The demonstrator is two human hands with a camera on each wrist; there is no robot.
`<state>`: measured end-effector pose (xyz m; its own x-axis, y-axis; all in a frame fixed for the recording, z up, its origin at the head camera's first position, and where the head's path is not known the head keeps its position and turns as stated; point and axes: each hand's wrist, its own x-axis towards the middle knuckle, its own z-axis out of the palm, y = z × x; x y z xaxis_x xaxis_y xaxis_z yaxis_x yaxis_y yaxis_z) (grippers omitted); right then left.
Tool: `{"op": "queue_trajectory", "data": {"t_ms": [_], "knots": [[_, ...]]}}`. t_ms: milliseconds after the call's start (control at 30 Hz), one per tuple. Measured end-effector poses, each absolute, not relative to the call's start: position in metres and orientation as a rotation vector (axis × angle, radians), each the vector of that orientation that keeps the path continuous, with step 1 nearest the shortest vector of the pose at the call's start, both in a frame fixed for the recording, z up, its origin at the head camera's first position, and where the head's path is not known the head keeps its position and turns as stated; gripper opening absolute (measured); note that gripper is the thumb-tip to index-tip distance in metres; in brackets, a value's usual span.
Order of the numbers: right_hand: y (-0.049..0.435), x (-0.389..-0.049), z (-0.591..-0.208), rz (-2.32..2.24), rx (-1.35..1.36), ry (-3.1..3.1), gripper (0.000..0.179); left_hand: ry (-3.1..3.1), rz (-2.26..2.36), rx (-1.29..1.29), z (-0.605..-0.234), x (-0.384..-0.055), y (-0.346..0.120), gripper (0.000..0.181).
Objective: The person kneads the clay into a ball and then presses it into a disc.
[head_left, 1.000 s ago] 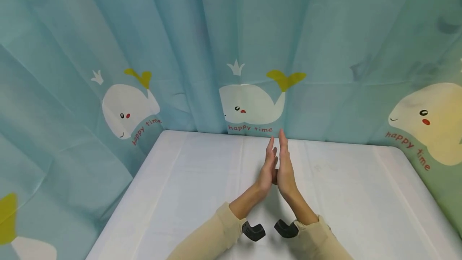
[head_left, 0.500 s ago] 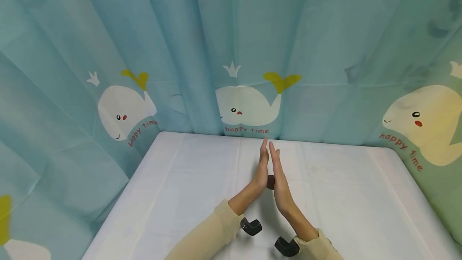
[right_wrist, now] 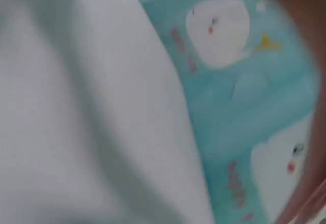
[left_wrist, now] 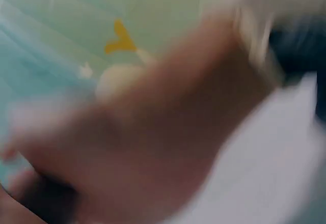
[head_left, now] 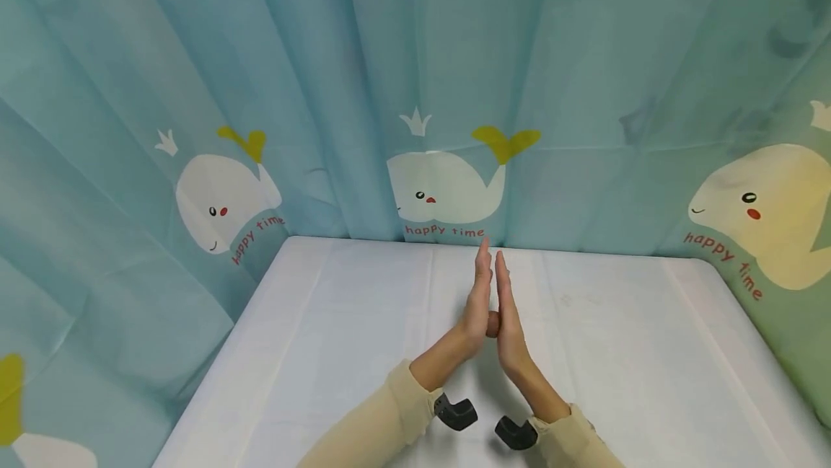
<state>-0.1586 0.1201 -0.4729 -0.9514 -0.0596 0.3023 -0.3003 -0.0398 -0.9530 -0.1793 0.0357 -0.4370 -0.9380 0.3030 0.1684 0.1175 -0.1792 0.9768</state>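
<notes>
Between my upright palms in the head view, a small round brown lump [head_left: 493, 324] shows at the heels of the hands. My left hand [head_left: 477, 309] presses it from the left, its fingers straight and pointing away from me. On the other side my right hand [head_left: 511, 334] lies flat against it, fingers straight too, with a narrow gap between the two sets of fingers. The left wrist view shows the left hand [left_wrist: 127, 137] badly blurred, a dark patch at its lower left. Only a blurred edge of the right hand [right_wrist: 310, 35] enters the right wrist view.
A white-covered table [head_left: 350, 324] lies beneath the hands. Around its far side hangs a blue-green curtain [head_left: 584, 93] printed with white whales. Black wrist-worn devices [head_left: 456, 414] stick out from the beige cuffs.
The palms slide against each other around the brown lump. My right hand moved back toward me while the left went forward, then the right came slightly forward again.
</notes>
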Motion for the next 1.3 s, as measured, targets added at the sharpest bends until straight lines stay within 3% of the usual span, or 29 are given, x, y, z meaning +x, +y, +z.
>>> {"op": "queue_trajectory", "data": {"t_ms": [133, 233, 433, 733, 1067, 1300], "knots": [[0.115, -0.147, -0.454, 2.062, 0.443, -2.044, 0.054, 2.028, 2.22, 0.484, -0.455, -0.189, 0.036, 0.063], [0.125, -0.157, -0.444, 2.104, 0.423, -2.009, 0.054, 1.975, 2.199, 0.526, -0.464, -0.181, 0.041, 0.065], [0.14, -0.18, -0.453, 2.144, 0.326, -2.013, 0.054, 1.857, 2.266, 0.517, -0.446, -0.166, 0.045, 0.064], [0.112, -0.148, -0.449, 2.029, 0.477, -2.121, 0.055, 2.033, 2.26, 0.45, -0.456, -0.194, 0.034, 0.063], [0.138, -0.182, -0.457, 2.107, 0.224, -2.086, 0.052, 1.936, 2.231, 0.54, -0.45, -0.164, 0.041, 0.061], [0.116, -0.154, -0.465, 2.124, 0.362, -2.084, 0.054, 2.003, 2.275, 0.51, -0.438, -0.178, 0.033, 0.062]]}}
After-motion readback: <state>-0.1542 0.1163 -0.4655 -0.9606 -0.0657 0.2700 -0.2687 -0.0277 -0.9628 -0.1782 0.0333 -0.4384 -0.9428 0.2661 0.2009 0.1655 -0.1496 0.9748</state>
